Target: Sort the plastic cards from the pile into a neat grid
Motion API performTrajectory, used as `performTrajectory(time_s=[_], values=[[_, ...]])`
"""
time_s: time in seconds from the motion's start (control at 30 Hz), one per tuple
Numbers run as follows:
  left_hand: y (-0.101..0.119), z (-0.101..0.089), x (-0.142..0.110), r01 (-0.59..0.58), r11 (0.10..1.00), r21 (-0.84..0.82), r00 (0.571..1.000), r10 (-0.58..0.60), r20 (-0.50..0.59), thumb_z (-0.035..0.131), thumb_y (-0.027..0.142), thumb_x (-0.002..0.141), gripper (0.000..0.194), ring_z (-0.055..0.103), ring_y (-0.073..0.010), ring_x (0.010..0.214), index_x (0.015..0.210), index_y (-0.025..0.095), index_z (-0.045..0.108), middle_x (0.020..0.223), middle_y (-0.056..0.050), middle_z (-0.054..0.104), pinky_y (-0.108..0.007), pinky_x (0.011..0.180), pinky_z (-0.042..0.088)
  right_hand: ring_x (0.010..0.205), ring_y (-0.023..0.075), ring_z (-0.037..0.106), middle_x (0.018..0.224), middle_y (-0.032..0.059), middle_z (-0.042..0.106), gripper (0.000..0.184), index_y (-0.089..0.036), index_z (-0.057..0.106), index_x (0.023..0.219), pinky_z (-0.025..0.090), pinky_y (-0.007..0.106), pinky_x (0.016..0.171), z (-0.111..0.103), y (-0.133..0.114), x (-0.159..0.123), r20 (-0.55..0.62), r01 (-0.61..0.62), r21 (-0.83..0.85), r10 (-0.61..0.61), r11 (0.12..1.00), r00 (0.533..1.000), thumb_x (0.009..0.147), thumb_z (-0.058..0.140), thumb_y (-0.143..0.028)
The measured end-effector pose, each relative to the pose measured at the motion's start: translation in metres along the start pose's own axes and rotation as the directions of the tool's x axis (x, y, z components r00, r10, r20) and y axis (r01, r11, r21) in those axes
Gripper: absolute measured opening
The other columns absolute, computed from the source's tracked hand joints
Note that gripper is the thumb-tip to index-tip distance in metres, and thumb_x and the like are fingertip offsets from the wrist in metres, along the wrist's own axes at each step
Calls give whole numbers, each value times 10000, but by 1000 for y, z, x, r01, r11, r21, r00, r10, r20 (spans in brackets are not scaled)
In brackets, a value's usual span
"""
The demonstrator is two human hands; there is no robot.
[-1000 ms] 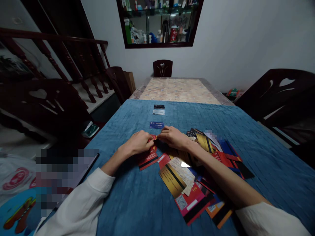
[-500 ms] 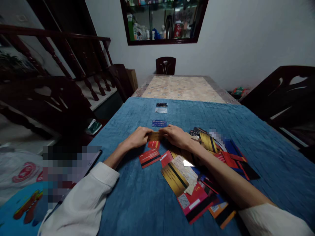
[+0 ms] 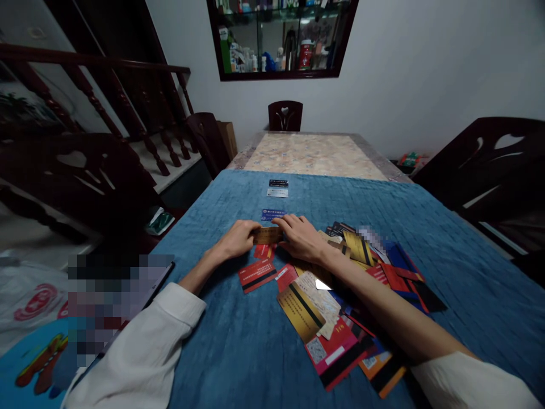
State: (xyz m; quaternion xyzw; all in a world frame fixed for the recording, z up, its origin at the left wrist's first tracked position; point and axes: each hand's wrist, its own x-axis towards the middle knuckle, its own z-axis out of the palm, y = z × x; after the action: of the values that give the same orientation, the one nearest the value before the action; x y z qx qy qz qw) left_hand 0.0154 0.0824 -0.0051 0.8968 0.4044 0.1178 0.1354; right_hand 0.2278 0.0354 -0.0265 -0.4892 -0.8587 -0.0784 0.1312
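Note:
A gold-brown card is held just above the blue cloth, tilted up. My left hand pinches its left end between thumb and fingers. My right hand has its thumb and bent fingers at the card's right end, covering that edge. Right behind the held card lies a blue card, with a silver card and a black card farther back in line. Under and in front of my hands are a small red card and a larger red card with a black stripe.
A loose pile of cards spreads below and around my right forearm, among them a gold card and a pink-red card. A blue cloth covers the near table. Dark wooden chairs stand around it. A plastic bag is at the left.
The gold-brown card has tilted up a little more between my hands. My right fingers have shifted slightly on its right end. The other cards lie as before.

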Motion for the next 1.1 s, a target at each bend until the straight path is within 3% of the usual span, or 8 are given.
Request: performTrajectory(time_s=[0.13,0.3,0.43,0.53,0.63,0.77,1.1], values=[[1,-1,1,-5,1000,12,1000,5,-19,468,15,734,428,696,-214,922,1025,136,757,1006,-91,770,-275,821,509,1082,288,522,1219,153,606,485,-152,509,1321,369,372,839,-1,-3,1,-10,32,-90,-33,995,999,872,648,-271],[2,-1,3,-9,1000,9,999,10,-37,469,-1,721,434,695,-213,922,1023,137,748,1006,-85,770,-284,827,512,1005,261,529,1139,139,621,325,-154,538,1262,355,357,792,0,-4,2,-36,58,-141,-64,988,997,943,489,-192],[2,-1,4,-12,1000,15,999,13,-39,463,10,751,401,699,-214,909,1009,134,743,985,-83,769,-299,846,529,1004,263,533,1165,150,619,363,-142,518,1307,369,362,793,-3,-4,3,-22,53,-142,-57,988,998,954,444,-179],[2,0,3,-17,1000,4,997,17,-79,491,34,783,415,694,-225,1004,1116,147,711,1086,-88,754,-326,935,532,1023,267,537,1180,158,624,389,-133,514,1319,385,367,814,-6,-4,4,-11,42,-122,-44,992,999,936,464,-171],[3,2,2,-13,1000,-4,989,13,-149,566,68,790,495,653,-250,1146,1275,158,614,1242,-107,697,-374,1035,504,1047,273,536,1209,167,617,405,-114,509,1321,400,370,830,-10,-3,5,-20,21,-96,-23,995,1000,924,484,-185],[7,3,1,-14,1000,-2,988,13,-152,599,99,798,571,629,-271,1176,1357,140,492,1280,-137,652,-403,1037,502,1047,276,537,1224,168,607,425,-106,515,1303,417,365,826,-15,2,4,-14,0,-67,-1,998,1000,884,527,-173],[16,-6,4,-65,995,69,985,76,-155,611,174,826,448,599,-265,1122,1260,166,501,1221,-119,583,-417,984,515,1008,259,488,1175,143,566,427,-169,531,1238,434,349,809,-17,21,0,-145,13,-10,-15,1000,989,824,627,-209]])
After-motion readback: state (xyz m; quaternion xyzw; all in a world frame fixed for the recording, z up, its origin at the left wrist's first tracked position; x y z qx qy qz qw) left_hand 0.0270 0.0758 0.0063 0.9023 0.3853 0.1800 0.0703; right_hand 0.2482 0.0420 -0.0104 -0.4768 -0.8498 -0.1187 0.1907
